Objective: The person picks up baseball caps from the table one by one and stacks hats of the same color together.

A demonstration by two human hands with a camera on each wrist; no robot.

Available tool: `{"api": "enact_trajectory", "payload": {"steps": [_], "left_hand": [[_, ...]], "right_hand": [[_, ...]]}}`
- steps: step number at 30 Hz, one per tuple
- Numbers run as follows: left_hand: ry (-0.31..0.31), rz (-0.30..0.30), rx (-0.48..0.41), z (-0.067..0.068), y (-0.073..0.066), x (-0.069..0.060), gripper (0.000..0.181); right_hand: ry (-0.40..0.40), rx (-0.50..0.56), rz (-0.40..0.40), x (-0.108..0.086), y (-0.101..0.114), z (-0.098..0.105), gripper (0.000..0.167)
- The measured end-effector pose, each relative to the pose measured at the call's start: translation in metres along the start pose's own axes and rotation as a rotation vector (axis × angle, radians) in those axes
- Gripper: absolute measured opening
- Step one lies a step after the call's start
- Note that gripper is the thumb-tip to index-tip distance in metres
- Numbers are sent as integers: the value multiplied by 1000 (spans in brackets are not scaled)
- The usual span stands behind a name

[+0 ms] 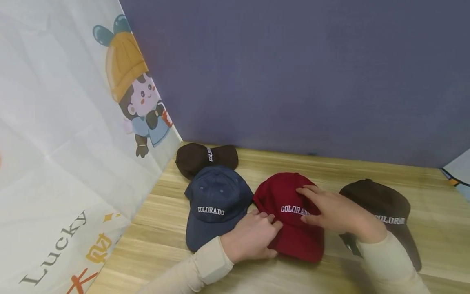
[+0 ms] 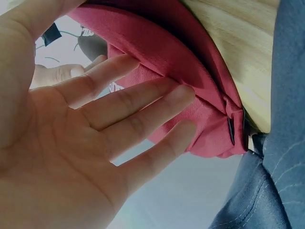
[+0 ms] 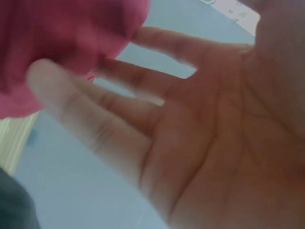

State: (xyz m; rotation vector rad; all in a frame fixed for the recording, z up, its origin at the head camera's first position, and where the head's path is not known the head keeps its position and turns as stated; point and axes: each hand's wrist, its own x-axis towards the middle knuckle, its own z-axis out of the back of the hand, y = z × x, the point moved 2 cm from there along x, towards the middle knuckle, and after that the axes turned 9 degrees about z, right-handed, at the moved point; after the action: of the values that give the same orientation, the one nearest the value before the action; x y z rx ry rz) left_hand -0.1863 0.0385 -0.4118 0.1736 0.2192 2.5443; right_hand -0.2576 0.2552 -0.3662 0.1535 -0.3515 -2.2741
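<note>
A red baseball cap [image 1: 282, 190] with white COLORADO lettering lies on the wooden surface, brim towards me. My left hand [image 1: 253, 237] is at the left side of its brim; in the left wrist view its fingers [image 2: 138, 126] extend loosely against the red cloth. On the other side, my right hand [image 1: 335, 212] reaches over the crown, fingers nearly straight and covering the end of the lettering. The right wrist view shows fingertips at the red cloth [image 3: 71, 28], without a grip around it. A navy blue cap [image 1: 220, 194] lies beside the red one, partly behind my left hand.
A dark brown cap [image 1: 192, 159] lies behind the navy one, brim to the right. Another dark cap [image 1: 374, 200] is at the right, partly hidden by my right forearm. A blue-grey panel [image 1: 293, 81] stands behind, and a printed white sheet [image 1: 55, 122] at the left.
</note>
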Motion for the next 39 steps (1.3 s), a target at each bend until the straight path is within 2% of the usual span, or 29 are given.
{"api": "enact_trajectory", "payload": {"steps": [5, 8, 11, 13, 16, 19, 21, 24, 28, 31, 34, 39], "left_hand": [[8, -4, -62, 0, 2, 1, 62], [17, 1, -145, 1, 7, 1, 65], [12, 19, -245, 7, 15, 0, 65], [-20, 39, -300, 15, 24, -2, 61], [-128, 89, -352, 32, 43, -3, 51], [-277, 183, -379, 47, 72, -7, 37], [-346, 281, -409, 53, 97, -10, 29], [-380, 459, -465, 55, 138, -18, 23], [-334, 679, -559, 44, 195, -31, 22], [-291, 794, -607, 29, 228, -41, 25], [-242, 869, -627, 14, 250, -48, 30], [-171, 928, -650, -2, 265, -57, 36]], "right_hand": [[-116, 30, 14, -18, -17, 1, 66], [-205, -11, 30, -35, -28, 0, 60], [-336, -78, 56, -56, -41, -2, 57], [-413, -114, 67, -71, -50, -3, 53], [-470, -119, 59, -92, -67, -7, 44], [-467, -88, 5, -115, -83, -13, 32], [-471, -68, -33, -131, -94, -19, 28], [-506, -88, -63, -151, -110, -28, 28], [-523, -153, -106, -165, -123, -32, 32], [-525, -162, -99, -167, -127, -33, 40], [-545, -156, -57, -166, -131, -38, 54], [-561, -129, -37, -166, -135, -44, 65]]}}
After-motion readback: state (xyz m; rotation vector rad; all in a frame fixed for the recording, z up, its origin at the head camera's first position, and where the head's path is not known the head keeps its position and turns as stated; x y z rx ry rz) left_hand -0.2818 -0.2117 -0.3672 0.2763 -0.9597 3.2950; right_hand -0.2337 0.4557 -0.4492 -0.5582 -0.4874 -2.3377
